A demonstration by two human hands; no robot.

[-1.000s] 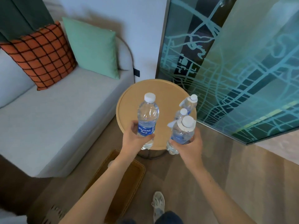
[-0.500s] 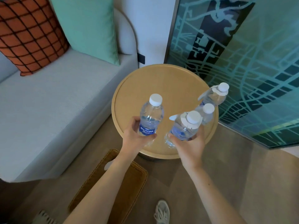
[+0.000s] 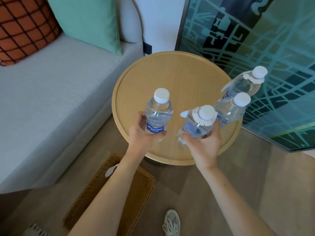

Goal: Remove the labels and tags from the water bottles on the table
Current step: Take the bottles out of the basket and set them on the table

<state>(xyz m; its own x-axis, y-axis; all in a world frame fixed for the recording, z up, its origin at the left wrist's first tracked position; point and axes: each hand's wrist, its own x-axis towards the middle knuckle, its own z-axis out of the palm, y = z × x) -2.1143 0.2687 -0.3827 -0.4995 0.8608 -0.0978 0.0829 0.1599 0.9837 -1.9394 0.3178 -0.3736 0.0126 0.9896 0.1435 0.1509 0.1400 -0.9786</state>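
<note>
My left hand [image 3: 141, 135] grips a clear water bottle [image 3: 158, 111] with a blue Aquafina label and a white cap, over the near left part of the round wooden table [image 3: 170, 74]. My right hand [image 3: 202, 143] holds a second bottle [image 3: 197, 125] that wears a white paper tag around its neck. Two more bottles stand at the table's right edge: one without a neck tag [image 3: 230, 109] and, behind it, one with a white neck tag [image 3: 245, 84].
A grey sofa [image 3: 51, 99] with a green cushion [image 3: 88, 21] and an orange checked cushion [image 3: 23, 26] lies to the left. A patterned glass panel [image 3: 264, 48] stands right of the table. A woven basket [image 3: 110, 193] sits on the wood floor below my arms.
The view has moved closer and over the table. Both hands with their bottles have come forward above the tabletop; the two standing bottles stay in place.
</note>
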